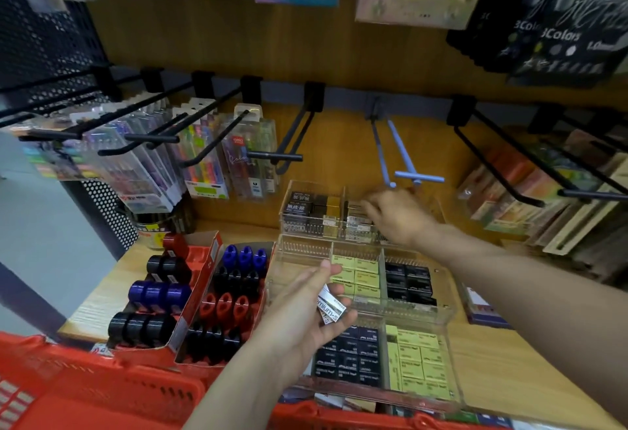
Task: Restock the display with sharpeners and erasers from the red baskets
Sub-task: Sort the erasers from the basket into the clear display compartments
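Wood-grain worktop carries a tiered clear acrylic display tray with compartments of black-wrapped erasers and pale yellow-wrapped erasers. Beside it, two red cardboard boxes hold round barrel sharpeners in black, blue and red. A red plastic mesh basket lies along the near edge. The left hand cups white sleeved erasers lettered "S-unium", fingers loosely curled round them. The right hand, blurred, reaches into the top tier; its grip cannot be told.
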`<state>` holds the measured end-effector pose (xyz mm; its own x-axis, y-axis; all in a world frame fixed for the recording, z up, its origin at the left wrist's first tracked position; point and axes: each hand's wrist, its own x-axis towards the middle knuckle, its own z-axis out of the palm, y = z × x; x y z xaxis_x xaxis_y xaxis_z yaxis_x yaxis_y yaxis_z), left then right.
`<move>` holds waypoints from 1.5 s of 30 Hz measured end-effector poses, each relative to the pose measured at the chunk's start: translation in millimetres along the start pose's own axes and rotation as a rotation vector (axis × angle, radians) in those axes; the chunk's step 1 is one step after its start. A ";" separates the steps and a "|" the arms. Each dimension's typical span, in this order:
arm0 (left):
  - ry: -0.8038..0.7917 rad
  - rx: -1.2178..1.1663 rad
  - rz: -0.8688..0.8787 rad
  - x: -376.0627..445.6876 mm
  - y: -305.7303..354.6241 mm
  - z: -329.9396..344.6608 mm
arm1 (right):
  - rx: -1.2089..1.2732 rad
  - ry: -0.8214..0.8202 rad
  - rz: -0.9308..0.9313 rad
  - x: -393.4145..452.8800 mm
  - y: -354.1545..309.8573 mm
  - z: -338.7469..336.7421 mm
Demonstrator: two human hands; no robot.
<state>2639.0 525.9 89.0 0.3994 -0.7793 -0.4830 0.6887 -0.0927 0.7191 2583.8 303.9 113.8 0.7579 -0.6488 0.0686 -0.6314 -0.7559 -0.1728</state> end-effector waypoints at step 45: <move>-0.116 -0.164 0.222 -85.3 6.5 25.6 | 0.643 0.219 0.022 -187.7 -72.4 -56.0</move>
<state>2594.0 575.9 147.7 0.4858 -0.8358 -0.2558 0.6848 0.1821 0.7057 2478.1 475.4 168.5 0.6528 -0.7171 0.2443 -0.3718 -0.5842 -0.7215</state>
